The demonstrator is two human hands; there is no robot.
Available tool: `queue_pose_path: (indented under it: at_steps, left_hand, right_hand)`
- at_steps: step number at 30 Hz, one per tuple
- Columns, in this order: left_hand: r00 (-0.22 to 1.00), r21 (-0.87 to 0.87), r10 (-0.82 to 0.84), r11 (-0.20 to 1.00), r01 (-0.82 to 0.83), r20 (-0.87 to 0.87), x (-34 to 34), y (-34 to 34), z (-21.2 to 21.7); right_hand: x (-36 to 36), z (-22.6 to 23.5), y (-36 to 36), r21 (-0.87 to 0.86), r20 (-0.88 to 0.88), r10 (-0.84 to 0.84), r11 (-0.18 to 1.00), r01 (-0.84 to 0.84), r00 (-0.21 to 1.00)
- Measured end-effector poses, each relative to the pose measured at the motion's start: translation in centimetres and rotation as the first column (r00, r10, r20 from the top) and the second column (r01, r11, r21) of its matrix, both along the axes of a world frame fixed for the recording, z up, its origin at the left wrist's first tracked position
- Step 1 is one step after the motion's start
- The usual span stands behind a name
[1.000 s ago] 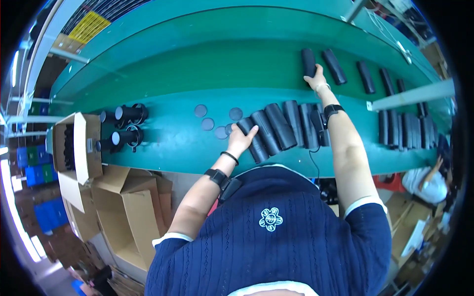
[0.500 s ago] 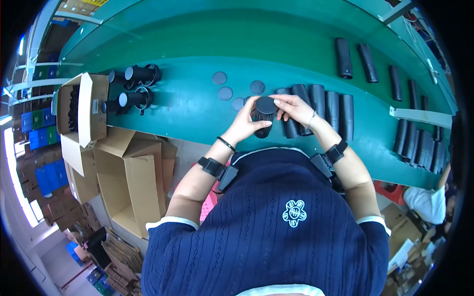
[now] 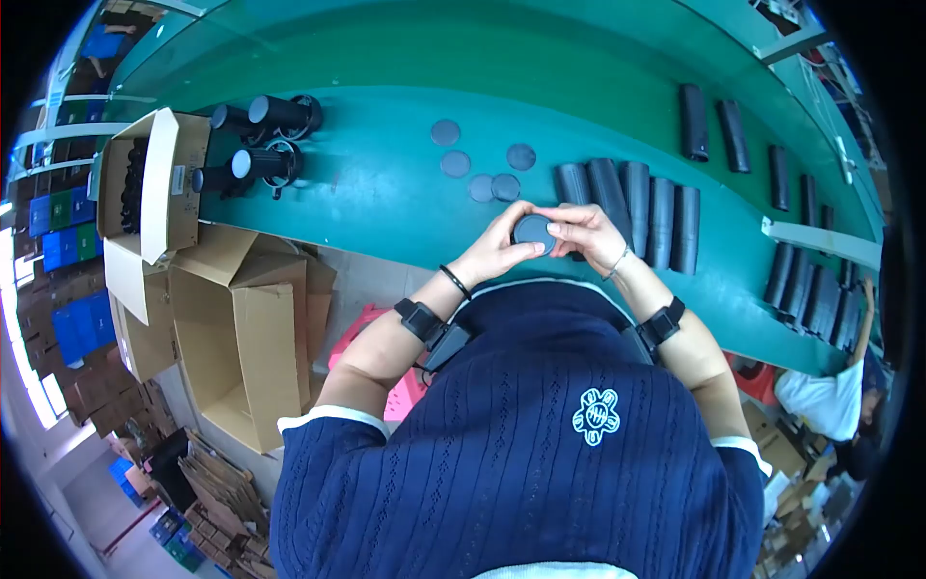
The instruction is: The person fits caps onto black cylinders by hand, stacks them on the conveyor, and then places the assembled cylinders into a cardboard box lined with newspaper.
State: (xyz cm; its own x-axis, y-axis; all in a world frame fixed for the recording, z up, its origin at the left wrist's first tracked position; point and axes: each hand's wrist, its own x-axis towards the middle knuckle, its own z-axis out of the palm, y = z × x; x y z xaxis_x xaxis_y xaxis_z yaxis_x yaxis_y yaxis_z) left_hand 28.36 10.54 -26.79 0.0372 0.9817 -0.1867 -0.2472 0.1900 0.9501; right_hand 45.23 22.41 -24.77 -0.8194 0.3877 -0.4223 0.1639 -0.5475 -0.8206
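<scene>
Both hands meet at the near edge of the green bench [image 3: 386, 183]. My left hand [image 3: 500, 249] and my right hand [image 3: 585, 230] together grip one black tube [image 3: 532, 232], its round end cap facing up toward me. Just beyond my right hand lies a row of several black tubes [image 3: 637, 207] side by side. Several loose dark round caps [image 3: 482, 164] lie flat on the bench just past my left hand.
Finished black cylinders with rings [image 3: 256, 145] stand at the bench's left end by an open cardboard box [image 3: 154, 183]. Larger empty cartons [image 3: 241, 328] sit on the floor to my left. More black tubes [image 3: 714, 121] lie farther right, where another person [image 3: 839, 396] works.
My right hand came back from the far tubes and joined the left. Both now hold one tube upright close to my body, nearer than half a second ago.
</scene>
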Motion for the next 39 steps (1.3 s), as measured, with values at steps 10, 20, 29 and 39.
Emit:
queue_pose_path:
  at_steps: [10,20,29,39]
  left_hand:
    - [0.635,0.142,0.059,0.955,-0.261,0.770,-3.8,2.1,5.4]
    - [0.523,0.128,0.108,0.910,-0.395,0.846,-3.3,2.5,3.5]
    - [0.848,-0.399,0.395,0.883,-0.246,0.352,-1.2,5.7,-2.3]
    - [0.914,-0.224,0.193,0.932,-0.284,-0.357,4.6,11.0,-9.6]
  right_hand:
    - [-1.7,3.0,0.8,0.674,0.103,0.199,0.707,-0.216,0.975]
    - [-1.9,4.3,1.1,0.981,0.193,-0.106,0.050,-0.189,0.975]
    - [1.1,3.6,11.7,0.865,0.236,-0.472,0.500,0.038,0.849]
    - [1.8,-7.3,22.6,0.755,0.650,-0.558,0.554,-0.351,0.517]
